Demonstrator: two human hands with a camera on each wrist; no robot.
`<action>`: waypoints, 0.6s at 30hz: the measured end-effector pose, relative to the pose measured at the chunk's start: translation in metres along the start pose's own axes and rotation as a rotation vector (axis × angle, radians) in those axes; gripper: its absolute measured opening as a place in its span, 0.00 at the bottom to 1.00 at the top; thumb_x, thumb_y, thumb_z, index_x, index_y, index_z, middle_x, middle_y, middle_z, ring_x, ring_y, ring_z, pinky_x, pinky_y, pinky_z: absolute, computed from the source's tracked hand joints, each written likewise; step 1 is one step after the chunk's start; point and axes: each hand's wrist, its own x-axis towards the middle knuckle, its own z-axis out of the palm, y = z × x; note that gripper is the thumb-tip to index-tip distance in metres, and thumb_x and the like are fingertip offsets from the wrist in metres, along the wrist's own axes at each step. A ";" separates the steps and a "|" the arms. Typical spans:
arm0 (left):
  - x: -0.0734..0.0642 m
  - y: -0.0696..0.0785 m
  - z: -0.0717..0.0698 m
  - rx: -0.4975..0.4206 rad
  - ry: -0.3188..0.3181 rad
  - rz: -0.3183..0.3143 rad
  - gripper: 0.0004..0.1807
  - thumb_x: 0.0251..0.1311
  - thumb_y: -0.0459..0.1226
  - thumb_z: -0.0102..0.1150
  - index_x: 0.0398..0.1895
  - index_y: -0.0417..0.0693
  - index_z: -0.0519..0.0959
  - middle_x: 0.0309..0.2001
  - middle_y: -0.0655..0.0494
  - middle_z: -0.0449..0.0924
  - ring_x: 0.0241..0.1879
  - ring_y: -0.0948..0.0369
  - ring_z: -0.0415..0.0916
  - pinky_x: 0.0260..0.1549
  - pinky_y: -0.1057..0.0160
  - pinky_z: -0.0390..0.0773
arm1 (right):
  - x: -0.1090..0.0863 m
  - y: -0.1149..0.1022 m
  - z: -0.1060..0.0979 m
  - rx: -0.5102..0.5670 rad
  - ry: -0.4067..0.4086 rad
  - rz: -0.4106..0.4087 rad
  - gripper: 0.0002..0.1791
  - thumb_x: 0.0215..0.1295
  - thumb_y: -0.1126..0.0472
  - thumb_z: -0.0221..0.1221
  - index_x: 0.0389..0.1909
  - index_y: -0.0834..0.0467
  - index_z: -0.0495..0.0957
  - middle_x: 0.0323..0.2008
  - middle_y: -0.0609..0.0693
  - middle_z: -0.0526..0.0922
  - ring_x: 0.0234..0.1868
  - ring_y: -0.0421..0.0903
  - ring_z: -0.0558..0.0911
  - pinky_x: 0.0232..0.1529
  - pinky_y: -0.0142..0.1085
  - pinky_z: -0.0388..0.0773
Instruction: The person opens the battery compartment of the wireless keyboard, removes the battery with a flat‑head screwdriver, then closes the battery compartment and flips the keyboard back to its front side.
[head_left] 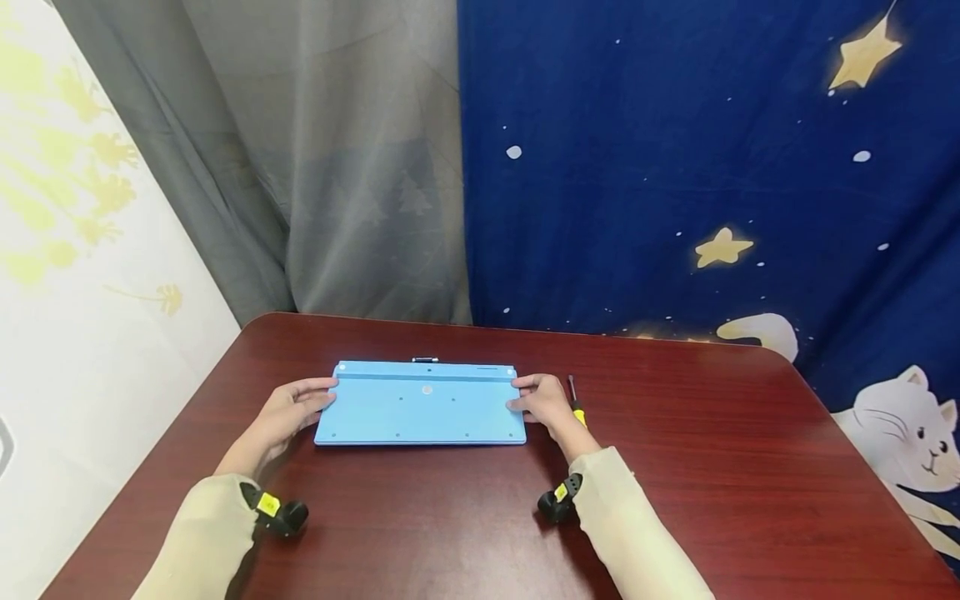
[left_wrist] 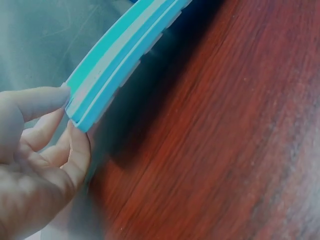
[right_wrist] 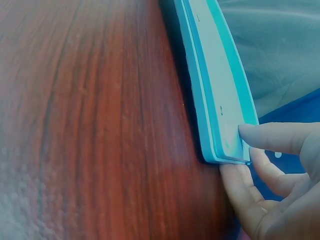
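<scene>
A light-blue keyboard (head_left: 420, 417) is held bottom side up over the table, its underside showing small screw holes and a pale round spot. My left hand (head_left: 288, 412) grips its left end, thumb on the upper face and fingers beneath. At the opposite end my right hand (head_left: 546, 402) pinches the edge the same way. In the left wrist view, keys jut from the lower side of the keyboard (left_wrist: 107, 67), above its dark shadow. The right wrist view has the thumb on the corner of the keyboard (right_wrist: 220, 100).
Just right of my right hand lies a screwdriver (head_left: 576, 404) with a dark shaft and yellow handle, partly hidden by the wrist. A small dark and silvery object (head_left: 425, 360) peeks out behind the keyboard. The reddish-brown table (head_left: 720, 467) ends at curtains (head_left: 375, 167) behind.
</scene>
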 end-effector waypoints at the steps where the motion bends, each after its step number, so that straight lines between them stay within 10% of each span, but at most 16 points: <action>1: 0.000 0.000 0.000 -0.012 -0.002 -0.002 0.30 0.61 0.41 0.56 0.61 0.32 0.63 0.50 0.43 0.73 0.41 0.67 0.74 0.42 0.66 0.75 | 0.000 0.000 0.000 0.000 0.000 -0.002 0.20 0.49 0.72 0.65 0.46 0.64 0.77 0.38 0.57 0.76 0.37 0.49 0.78 0.37 0.43 0.78; 18: -0.009 0.007 0.001 -0.140 -0.117 0.078 0.28 0.65 0.38 0.51 0.65 0.39 0.56 0.49 0.50 0.68 0.37 0.64 0.71 0.32 0.64 0.76 | 0.000 -0.006 -0.003 0.022 -0.030 -0.022 0.17 0.51 0.72 0.64 0.44 0.63 0.79 0.40 0.58 0.77 0.37 0.49 0.80 0.36 0.43 0.78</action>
